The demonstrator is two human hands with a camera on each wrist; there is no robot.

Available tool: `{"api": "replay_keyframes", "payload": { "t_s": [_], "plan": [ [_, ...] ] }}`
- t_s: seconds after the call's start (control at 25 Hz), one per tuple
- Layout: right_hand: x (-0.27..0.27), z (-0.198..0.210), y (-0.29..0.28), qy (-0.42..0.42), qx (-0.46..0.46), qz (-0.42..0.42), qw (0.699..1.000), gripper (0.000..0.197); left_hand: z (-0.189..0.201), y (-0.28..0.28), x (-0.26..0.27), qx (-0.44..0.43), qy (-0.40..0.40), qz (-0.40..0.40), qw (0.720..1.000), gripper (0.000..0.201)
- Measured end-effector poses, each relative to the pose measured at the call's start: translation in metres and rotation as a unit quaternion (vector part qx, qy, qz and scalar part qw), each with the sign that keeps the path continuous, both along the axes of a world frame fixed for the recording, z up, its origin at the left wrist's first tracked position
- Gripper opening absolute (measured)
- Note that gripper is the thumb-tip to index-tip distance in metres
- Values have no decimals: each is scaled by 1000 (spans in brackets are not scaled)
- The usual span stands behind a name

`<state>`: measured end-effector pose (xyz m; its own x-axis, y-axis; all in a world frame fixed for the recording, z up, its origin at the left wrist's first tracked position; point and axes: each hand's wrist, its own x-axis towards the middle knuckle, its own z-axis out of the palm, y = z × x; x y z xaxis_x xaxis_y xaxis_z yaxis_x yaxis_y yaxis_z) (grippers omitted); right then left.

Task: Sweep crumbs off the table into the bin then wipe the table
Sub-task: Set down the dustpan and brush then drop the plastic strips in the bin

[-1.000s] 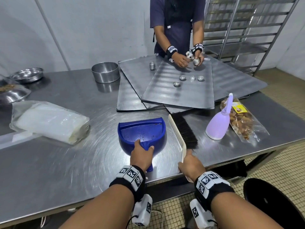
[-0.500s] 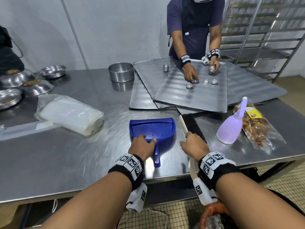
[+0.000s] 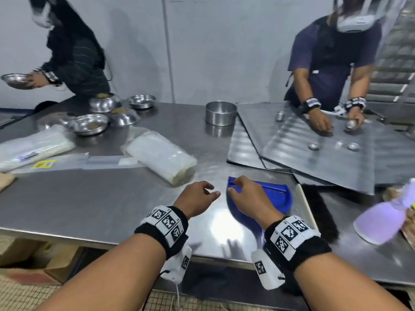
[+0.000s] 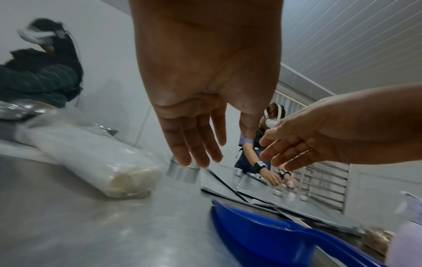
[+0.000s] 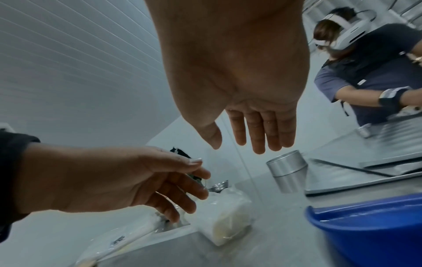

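The blue dustpan (image 3: 277, 195) lies on the steel table (image 3: 94, 203), seen also in the left wrist view (image 4: 262, 234) and the right wrist view (image 5: 370, 222). Beside it on the right lies the brush (image 3: 318, 212), dark bristles facing away from the pan. My left hand (image 3: 208, 190) hovers over bare table just left of the dustpan, fingers relaxed and holding nothing (image 4: 198, 144). My right hand (image 3: 235, 187) hangs above the pan's left rim, fingers straight and holding nothing (image 5: 251, 137). No crumbs are distinguishable on the blurred table.
A plastic-wrapped white pack (image 3: 161, 158) lies beyond my left hand. Behind stand a round tin (image 3: 221, 113), stacked baking trays (image 3: 314, 153) and steel bowls (image 3: 89, 124). A lilac spray bottle (image 3: 381, 218) stands at right. Two other people work at the table's far side.
My left hand let go of the dustpan handle and my right hand let go of the brush. Both hands rose over the table, and the view swung left.
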<state>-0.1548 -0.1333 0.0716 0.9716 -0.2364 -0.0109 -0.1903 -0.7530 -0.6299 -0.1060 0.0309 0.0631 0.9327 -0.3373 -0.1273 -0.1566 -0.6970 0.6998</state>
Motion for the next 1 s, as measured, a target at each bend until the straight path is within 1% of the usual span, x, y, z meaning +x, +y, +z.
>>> {"api": "replay_keyframes", "payload": {
  "t_s": [0.16, 0.32, 0.44, 0.6, 0.68, 0.8, 1.0],
  "plan": [
    [35, 3, 68, -7, 2, 31, 999, 43, 3, 79, 27, -15, -12, 41, 999, 43],
    [78, -1, 148, -14, 14, 49, 999, 37, -1, 170, 64, -16, -16, 73, 997, 40],
    [107, -5, 200, 7, 24, 57, 998, 40, -10, 233, 94, 4, -4, 94, 996, 40],
    [152, -16, 260, 34, 30, 74, 996, 37, -23, 309, 137, 50, 10, 130, 990, 40],
    [176, -22, 283, 48, 33, 83, 995, 38, -32, 337, 161, 67, 27, 148, 986, 40],
    [216, -28, 308, 61, 33, 98, 993, 37, -42, 366, 195, 66, 45, 178, 981, 41],
    [300, -49, 342, 73, 3, 150, 986, 41, -52, 397, 252, 89, 41, 210, 973, 39]
  ]
}}
